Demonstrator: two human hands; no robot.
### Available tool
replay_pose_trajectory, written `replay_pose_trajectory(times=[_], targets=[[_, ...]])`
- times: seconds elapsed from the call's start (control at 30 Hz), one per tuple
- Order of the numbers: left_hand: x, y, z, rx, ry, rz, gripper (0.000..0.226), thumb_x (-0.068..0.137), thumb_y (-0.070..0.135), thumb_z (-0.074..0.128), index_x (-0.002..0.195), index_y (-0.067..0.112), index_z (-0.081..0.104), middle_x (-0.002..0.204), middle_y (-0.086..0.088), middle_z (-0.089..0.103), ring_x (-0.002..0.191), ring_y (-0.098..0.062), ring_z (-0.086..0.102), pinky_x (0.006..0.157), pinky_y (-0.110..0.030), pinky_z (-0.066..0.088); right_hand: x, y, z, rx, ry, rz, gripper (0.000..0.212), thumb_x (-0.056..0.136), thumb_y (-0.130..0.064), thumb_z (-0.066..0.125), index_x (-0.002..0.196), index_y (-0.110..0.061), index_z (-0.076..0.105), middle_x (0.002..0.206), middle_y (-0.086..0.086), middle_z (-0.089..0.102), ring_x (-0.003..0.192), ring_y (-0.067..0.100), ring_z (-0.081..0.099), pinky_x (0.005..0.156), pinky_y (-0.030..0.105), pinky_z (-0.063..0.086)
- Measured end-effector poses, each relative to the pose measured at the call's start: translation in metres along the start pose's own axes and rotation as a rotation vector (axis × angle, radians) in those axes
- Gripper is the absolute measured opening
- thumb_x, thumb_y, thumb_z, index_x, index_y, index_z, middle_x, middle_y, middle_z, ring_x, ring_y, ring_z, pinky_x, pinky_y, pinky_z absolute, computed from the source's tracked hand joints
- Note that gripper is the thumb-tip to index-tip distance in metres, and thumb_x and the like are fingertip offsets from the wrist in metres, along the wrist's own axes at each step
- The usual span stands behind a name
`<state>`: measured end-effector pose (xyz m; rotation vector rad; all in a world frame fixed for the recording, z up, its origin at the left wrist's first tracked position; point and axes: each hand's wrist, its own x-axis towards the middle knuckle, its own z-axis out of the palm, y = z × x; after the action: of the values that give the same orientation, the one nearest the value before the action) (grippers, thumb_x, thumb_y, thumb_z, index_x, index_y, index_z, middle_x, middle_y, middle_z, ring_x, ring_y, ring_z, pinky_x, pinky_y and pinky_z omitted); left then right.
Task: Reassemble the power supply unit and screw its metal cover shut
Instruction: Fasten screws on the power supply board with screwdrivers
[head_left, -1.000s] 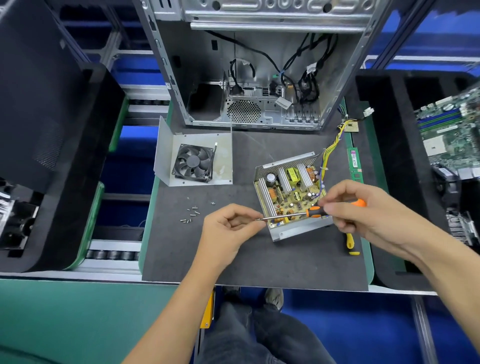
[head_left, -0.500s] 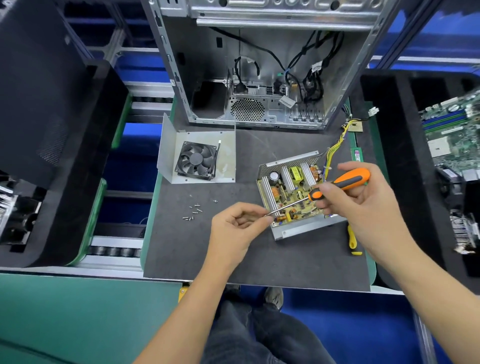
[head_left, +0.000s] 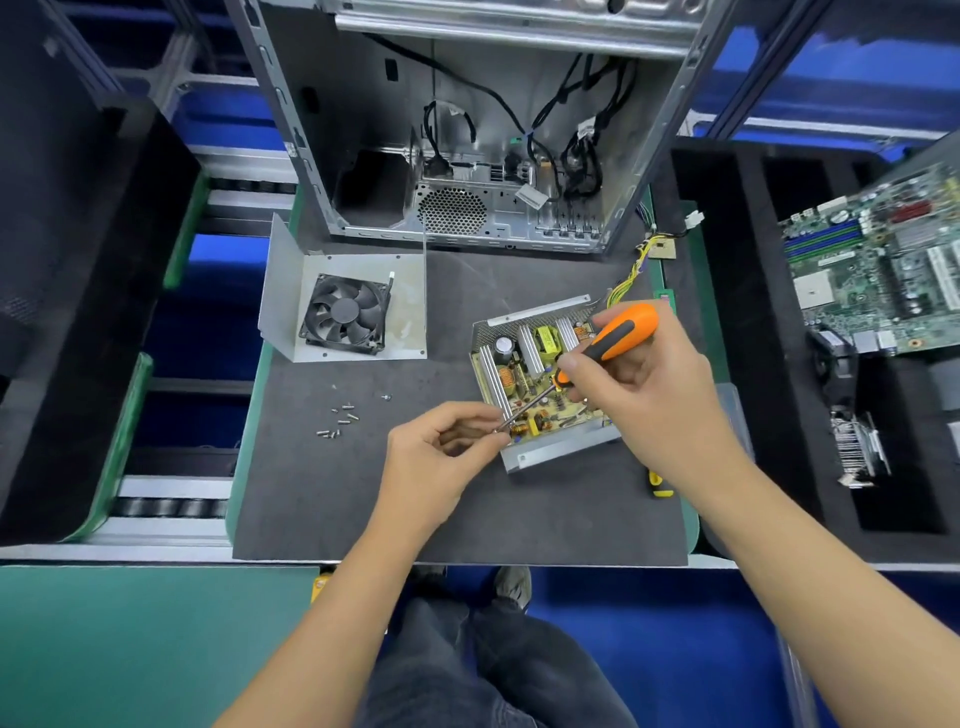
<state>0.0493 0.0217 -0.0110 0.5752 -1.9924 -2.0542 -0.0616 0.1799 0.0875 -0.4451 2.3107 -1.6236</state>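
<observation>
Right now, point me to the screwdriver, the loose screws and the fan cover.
screwdriver (head_left: 621, 332): head view, on the orange handle above the gripping fingers.
loose screws (head_left: 340, 420): head view, middle of the cluster on the mat.
fan cover (head_left: 410, 306): head view, bare metal right of the fan.

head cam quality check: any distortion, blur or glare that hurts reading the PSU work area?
Head view: strong wide-angle bending, computer case rails splay outward at the edges. Centre is sharp: power supply board parts and loose screws resolve cleanly. Even overhead light, soft shadows only under the left hand and right hand. Mild sheen on the metal cover; motherboard at the right edge is softer.
</observation>
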Motion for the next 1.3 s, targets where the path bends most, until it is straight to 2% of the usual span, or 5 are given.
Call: replay_pose_trajectory(times=[0.27,0.47,0.83,1.17,1.3], targets=[[-0.005,-0.016,0.001,0.210,0.009,0.106,0.036,0.075,0.004,0.085,0.099,0.028,0.072,0.094,0.009,0.075,0.087,-0.010,0.071,0.083,-0.020,0.054,-0.005,0.011,0.006,-0.113,-0.018,-0.064,0.028,0.086,-0.022,0.075,0.095,-0.031,0.050,0.079,0.004,0.068,0.071,0.024,0.071,0.072,0.048,0.057],[-0.014,-0.038,-0.007,0.405,0.015,0.104,0.056,0.074,0.008,0.086,0.115,0.038,0.061,0.100,0.015,0.070,0.095,0.000,0.064,0.087,-0.014,0.047,-0.010,0.028,0.006,-0.242,-0.008,-0.161,0.026,0.085,-0.025,0.073,0.095,-0.031,0.050,0.082,-0.013,0.066,0.070,0.006,0.065,0.064,0.007,0.044],[-0.015,-0.045,0.008,0.530,0.009,0.134,0.054,0.079,0.010,0.081,0.127,0.024,0.060,0.110,0.012,0.062,0.112,0.001,0.052,0.097,-0.004,0.032,-0.015,0.051,0.016,-0.235,-0.007,-0.172,0.030,0.087,-0.022,0.074,0.096,-0.032,0.048,0.088,-0.026,0.063,0.073,-0.002,0.064,0.065,0.002,0.041],[-0.015,-0.046,0.006,0.603,0.007,0.198,0.045,0.087,0.009,0.071,0.130,0.018,0.060,0.109,0.004,0.061,0.108,-0.013,0.050,0.096,-0.019,0.041,-0.015,0.058,0.017,-0.176,0.013,-0.118,0.024,0.086,-0.034,0.071,0.095,-0.036,0.048,0.085,-0.014,0.064,0.074,0.014,0.071,0.069,0.041,0.057],[0.003,-0.040,0.000,0.640,-0.003,0.248,0.066,0.079,0.018,0.080,0.139,0.019,0.051,0.126,0.012,0.056,0.116,-0.009,0.043,0.102,-0.017,0.034,-0.015,0.059,0.017,-0.184,0.007,-0.117,0.025,0.088,-0.028,0.072,0.096,-0.034,0.049,0.085,-0.012,0.064,0.075,0.015,0.071,0.070,0.045,0.057]])
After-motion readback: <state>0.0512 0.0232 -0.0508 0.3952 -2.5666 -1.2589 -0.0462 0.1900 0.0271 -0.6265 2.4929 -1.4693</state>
